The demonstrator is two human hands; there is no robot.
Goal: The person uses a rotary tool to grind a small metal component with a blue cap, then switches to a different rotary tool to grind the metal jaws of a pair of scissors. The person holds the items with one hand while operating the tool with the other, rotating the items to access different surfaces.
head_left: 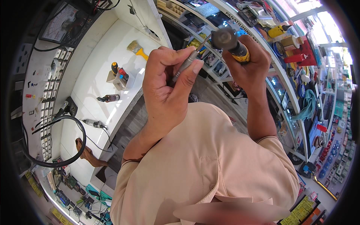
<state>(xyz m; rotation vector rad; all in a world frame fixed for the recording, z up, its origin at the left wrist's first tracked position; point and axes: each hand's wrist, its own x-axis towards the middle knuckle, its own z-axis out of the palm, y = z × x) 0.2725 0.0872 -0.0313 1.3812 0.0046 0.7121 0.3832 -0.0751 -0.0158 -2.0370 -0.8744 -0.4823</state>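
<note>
My left hand is closed around a slim grey precision screwdriver, pinched between thumb and fingers. Its thin shaft points up and to the right. Wrapped round a black-and-yellow tool handle is my right hand. A round grey disc-like end on that tool faces me, and its exact kind is unclear. The screwdriver's tip comes up close to a small dark piece beside this disc; I cannot tell whether they touch. Both hands are raised in front of my chest, over the gap between bench and display case.
On the white bench at left lie a yellow-handled brush, a small tool holder, a dark bottle and a corded pen-like tool. A black cable loop arches there. A glass display case with cluttered top stands right.
</note>
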